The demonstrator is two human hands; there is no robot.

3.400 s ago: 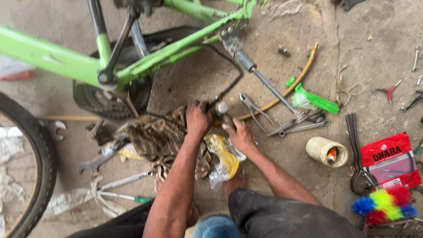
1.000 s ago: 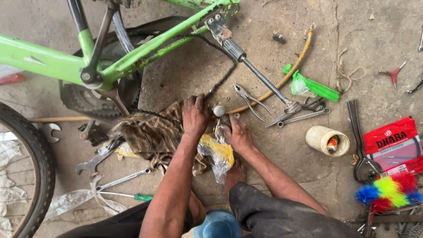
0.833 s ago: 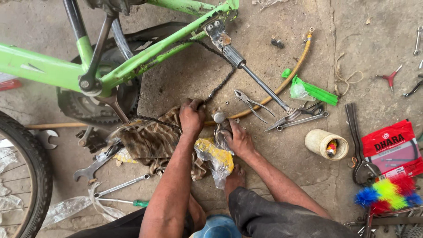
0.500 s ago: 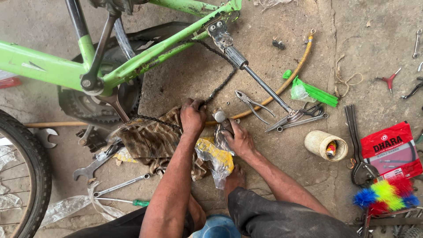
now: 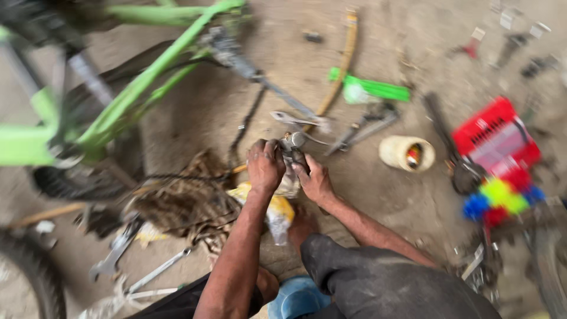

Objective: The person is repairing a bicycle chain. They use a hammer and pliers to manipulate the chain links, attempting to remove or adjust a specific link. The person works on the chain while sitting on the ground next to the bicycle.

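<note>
Small metal bike part [image 5: 293, 142], likely stiff, heavy and greasy, best taken by its body: left hand [image 5: 265, 166] and right hand [image 5: 313, 180] both clasped round it, beside the green bike frame [image 5: 142, 88].

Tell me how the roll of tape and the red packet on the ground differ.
The roll of tape is pale cream and round, with a hollow middle; the red packet is bright red, flat and rectangular. The roll lies nearer the hands; the packet lies farther right. Both rest on the concrete floor, untouched.
</note>
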